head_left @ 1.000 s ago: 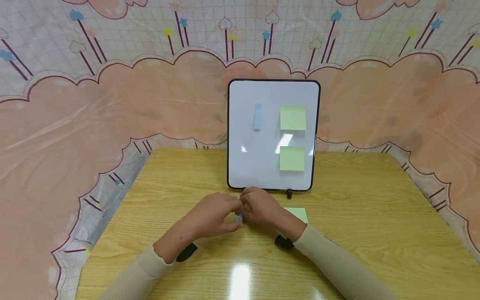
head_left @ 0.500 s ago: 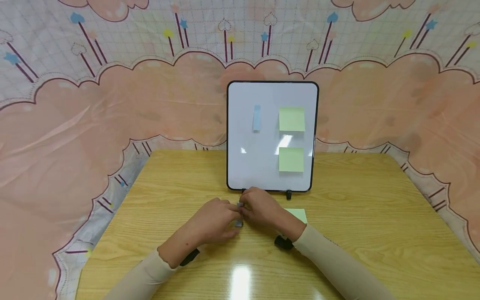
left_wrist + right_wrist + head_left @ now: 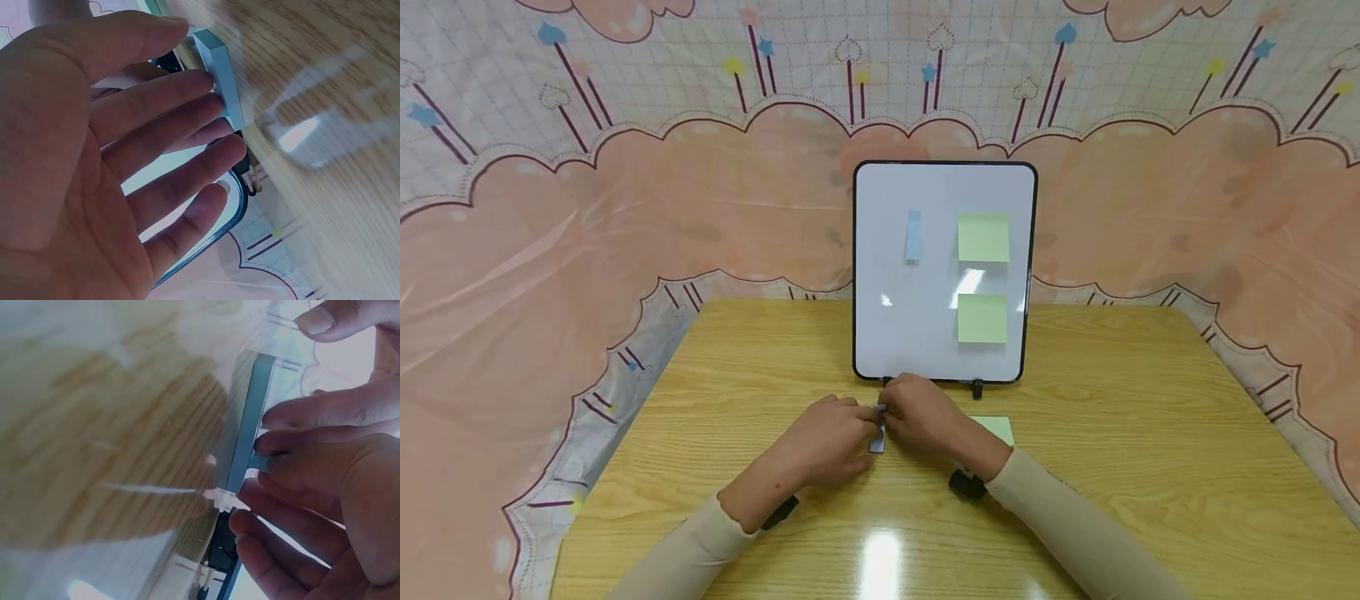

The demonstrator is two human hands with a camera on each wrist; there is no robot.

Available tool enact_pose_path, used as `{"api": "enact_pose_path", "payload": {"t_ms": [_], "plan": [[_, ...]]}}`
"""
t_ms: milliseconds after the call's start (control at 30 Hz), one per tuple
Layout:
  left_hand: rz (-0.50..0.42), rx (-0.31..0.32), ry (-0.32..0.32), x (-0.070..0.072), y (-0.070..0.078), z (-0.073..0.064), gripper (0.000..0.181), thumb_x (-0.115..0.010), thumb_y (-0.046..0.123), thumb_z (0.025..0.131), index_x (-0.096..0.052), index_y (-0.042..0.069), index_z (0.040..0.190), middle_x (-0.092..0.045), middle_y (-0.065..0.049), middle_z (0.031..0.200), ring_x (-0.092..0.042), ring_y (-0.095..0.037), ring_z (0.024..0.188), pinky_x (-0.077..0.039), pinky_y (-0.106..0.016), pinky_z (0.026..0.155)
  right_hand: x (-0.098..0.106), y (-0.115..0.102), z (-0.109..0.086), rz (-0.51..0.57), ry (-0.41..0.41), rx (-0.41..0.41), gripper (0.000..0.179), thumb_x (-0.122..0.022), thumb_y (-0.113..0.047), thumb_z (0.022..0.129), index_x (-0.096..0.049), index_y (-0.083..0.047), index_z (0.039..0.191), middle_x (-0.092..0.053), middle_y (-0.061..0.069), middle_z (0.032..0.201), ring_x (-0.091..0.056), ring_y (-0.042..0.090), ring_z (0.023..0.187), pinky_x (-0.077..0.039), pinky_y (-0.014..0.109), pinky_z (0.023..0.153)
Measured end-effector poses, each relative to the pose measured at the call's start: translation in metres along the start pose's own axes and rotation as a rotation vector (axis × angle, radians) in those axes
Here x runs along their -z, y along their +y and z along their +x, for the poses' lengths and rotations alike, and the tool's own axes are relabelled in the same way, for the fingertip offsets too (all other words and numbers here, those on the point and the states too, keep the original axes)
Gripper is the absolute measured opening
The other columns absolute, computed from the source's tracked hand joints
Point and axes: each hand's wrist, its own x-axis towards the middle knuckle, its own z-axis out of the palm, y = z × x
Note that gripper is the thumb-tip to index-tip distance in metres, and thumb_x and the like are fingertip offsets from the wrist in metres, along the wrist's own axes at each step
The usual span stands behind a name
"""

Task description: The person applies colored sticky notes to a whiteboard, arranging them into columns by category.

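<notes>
A narrow blue sticky note pad (image 3: 877,443) lies on the table before the whiteboard (image 3: 910,325). The left hand (image 3: 827,437) rests its fingertips against the pad; in the left wrist view its fingers (image 3: 156,100) are mostly straight and the thumb is apart from the pad (image 3: 224,78). From the other side, the right hand (image 3: 921,412) has thumb and forefinger together at the pad's far end, pinching a light-blue edge by the pad (image 3: 251,422) in the right wrist view. A blue strip note (image 3: 913,237) and two green sticky notes (image 3: 983,237) are on the board.
A green sticky note pad (image 3: 996,428) lies on the table, partly behind the right forearm. The board's small black feet (image 3: 977,388) stand on the wooden table (image 3: 1120,400). A patterned cloth (image 3: 737,208) surrounds the back and sides.
The left hand has shifted slightly down; its thumb has parted from the blue pad, which now lies flatter and shows more. The right hand stays almost still at the pad's far end.
</notes>
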Motion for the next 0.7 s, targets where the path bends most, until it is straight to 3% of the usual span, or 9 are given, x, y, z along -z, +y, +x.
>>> {"api": "enact_pose_path", "payload": {"t_ms": [300,700], "plan": [[-0.045,0.013,-0.010,0.003,0.000,0.000,0.022,-0.078,0.032,0.094,-0.082,0.019,0.111,-0.074,0.002,0.124,-0.069,-0.020,0.106,-0.057,-0.046,0.091,0.002,-0.001,0.002,0.005,-0.009,-0.017,0.013,-0.074,-0.007,0.096,-0.077,-0.015,0.087,-0.072,-0.004,0.084,-0.065,0.015,0.084,-0.055,0.032,0.080],[-0.067,0.000,-0.010,0.004,-0.003,0.001,0.018,-0.079,0.033,0.094,-0.081,0.021,0.108,-0.073,0.006,0.118,-0.068,-0.018,0.098,-0.056,-0.043,0.083,0.006,0.000,0.010,0.004,-0.010,-0.005,0.026,-0.071,-0.003,0.093,-0.070,-0.017,0.071,-0.060,-0.010,0.067,-0.052,0.009,0.068,-0.047,0.027,0.068]]}}
